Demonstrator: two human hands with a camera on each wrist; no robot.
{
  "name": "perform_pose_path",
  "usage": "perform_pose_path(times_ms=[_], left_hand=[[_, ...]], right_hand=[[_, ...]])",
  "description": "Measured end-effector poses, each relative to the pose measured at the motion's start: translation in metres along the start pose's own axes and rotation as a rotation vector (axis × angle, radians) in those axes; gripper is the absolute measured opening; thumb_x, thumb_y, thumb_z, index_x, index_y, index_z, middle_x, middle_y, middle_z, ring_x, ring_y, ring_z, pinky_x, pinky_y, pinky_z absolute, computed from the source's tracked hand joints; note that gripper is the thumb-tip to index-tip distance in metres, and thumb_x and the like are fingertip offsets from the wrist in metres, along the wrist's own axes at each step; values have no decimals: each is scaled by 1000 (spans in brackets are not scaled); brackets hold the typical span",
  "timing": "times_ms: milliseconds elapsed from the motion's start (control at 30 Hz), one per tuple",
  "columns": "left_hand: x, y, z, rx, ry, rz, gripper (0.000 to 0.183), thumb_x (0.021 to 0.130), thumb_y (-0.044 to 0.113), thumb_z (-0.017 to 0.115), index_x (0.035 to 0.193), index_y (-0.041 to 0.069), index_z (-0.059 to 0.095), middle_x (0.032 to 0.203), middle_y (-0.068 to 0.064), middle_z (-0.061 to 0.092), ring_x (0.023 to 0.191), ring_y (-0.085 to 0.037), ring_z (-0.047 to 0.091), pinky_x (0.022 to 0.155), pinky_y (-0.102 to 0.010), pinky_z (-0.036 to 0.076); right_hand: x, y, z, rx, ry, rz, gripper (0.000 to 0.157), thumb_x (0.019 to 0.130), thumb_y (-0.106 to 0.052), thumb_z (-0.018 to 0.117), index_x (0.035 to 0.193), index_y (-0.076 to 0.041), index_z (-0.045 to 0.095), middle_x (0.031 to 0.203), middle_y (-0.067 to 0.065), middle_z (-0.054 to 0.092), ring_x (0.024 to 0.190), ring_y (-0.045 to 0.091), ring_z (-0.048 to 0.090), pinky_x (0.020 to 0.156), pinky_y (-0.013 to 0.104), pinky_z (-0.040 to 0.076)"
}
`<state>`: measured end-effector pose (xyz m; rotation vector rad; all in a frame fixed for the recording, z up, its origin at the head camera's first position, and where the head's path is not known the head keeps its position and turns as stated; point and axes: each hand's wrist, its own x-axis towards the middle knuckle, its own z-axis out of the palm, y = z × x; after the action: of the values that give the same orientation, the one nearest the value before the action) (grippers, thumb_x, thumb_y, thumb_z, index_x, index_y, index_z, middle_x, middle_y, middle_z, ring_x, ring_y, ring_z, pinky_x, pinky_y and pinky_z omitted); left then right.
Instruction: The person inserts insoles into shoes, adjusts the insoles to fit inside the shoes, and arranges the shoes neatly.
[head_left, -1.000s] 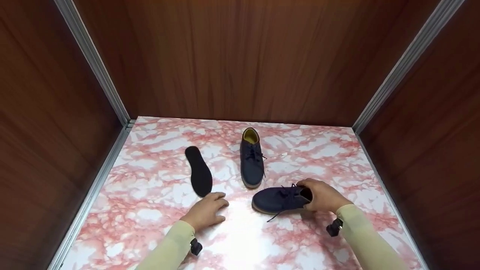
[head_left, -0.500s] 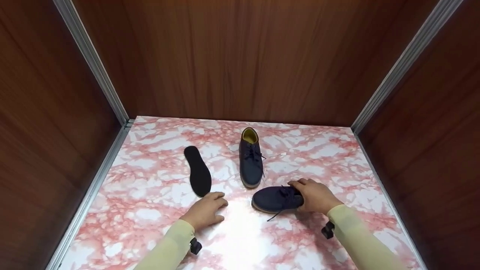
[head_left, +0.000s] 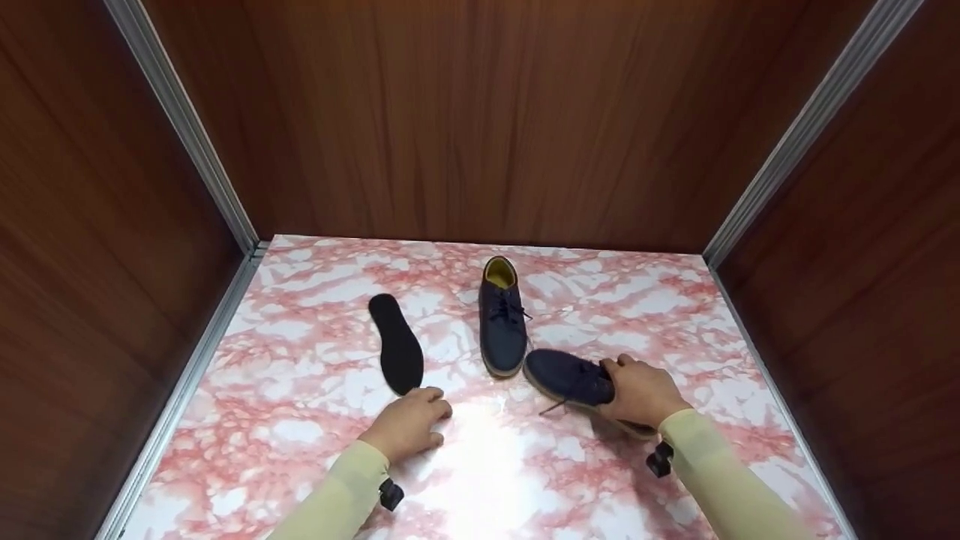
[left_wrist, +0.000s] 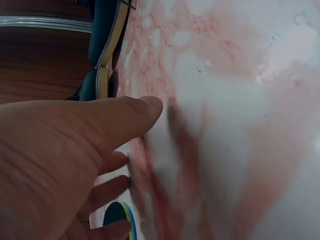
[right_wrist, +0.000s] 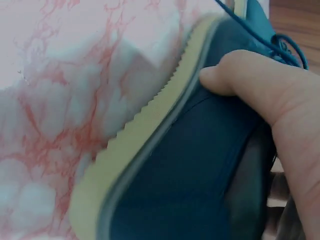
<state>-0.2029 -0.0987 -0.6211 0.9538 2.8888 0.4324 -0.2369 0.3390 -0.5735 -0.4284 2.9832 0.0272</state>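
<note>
My right hand grips a navy lace-up shoe across its opening, from above. In the right wrist view the thumb lies along the side of this shoe, above its pale serrated sole; the far fingers are mostly hidden. The shoe's toe points left and away, right beside the toe of a second navy shoe with a yellow lining, which stands upright. My left hand holds nothing, its fingers relaxed close to the near end of a black insole. In the left wrist view the insole shows a coloured edge behind the fingers.
The red-and-white marbled tabletop is bounded by a brown wood-grain panel at the back and others at both sides. Metal rails run along the corners. A loose lace trails from the held shoe.
My right hand has slid forward from the heel to the shoe's opening and turned the shoe, swinging its toe away from me towards the other shoe. My left hand has barely moved.
</note>
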Motion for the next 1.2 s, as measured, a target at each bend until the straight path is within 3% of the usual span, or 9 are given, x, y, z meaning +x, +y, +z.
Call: perform_pose_path(times_ms=[133, 267, 700, 933, 1200], left_hand=[[-3, 2, -10, 27, -24, -11, 27, 92, 26, 86, 116, 15, 76, 124, -7, 71, 107, -32, 69, 87, -50, 63], [-7, 4, -18, 12, -58, -40, 26, 93, 26, 85, 115, 15, 76, 121, -6, 72, 104, -33, 69, 80, -50, 62], [-16, 2, -31, -23, -101, -104, 28, 95, 23, 82, 121, 14, 76, 117, -6, 71, 104, -32, 72, 83, -51, 62], [-15, 2, -28, -69, -124, -109, 29, 94, 23, 84, 120, 13, 77, 117, -6, 71, 101, -31, 73, 86, -52, 62], [-15, 2, -25, -56, -126, -120, 29, 94, 25, 85, 119, 14, 77, 119, -6, 72, 103, -32, 73, 89, -53, 63]], right_hand=[[4, 1, -1, 44, -26, 79, 94, 83, -57, 84, 153, -1, 58, 131, 24, 68, 98, 38, 75, 80, 62, 64], [9, 1, 0, 87, -30, 136, 95, 84, -58, 83, 153, 2, 56, 128, 27, 68, 92, 37, 74, 78, 62, 63], [34, -9, -5, 222, -19, 266, 92, 92, -62, 72, 144, 12, 58, 123, 31, 69, 93, 39, 70, 74, 60, 61], [44, -15, -9, 267, -16, 346, 88, 93, -59, 71, 145, 12, 59, 128, 35, 68, 101, 44, 71, 78, 61, 61], [67, -19, -12, 304, -17, 388, 89, 94, -64, 70, 140, 11, 62, 127, 32, 71, 106, 42, 71, 83, 60, 62]])
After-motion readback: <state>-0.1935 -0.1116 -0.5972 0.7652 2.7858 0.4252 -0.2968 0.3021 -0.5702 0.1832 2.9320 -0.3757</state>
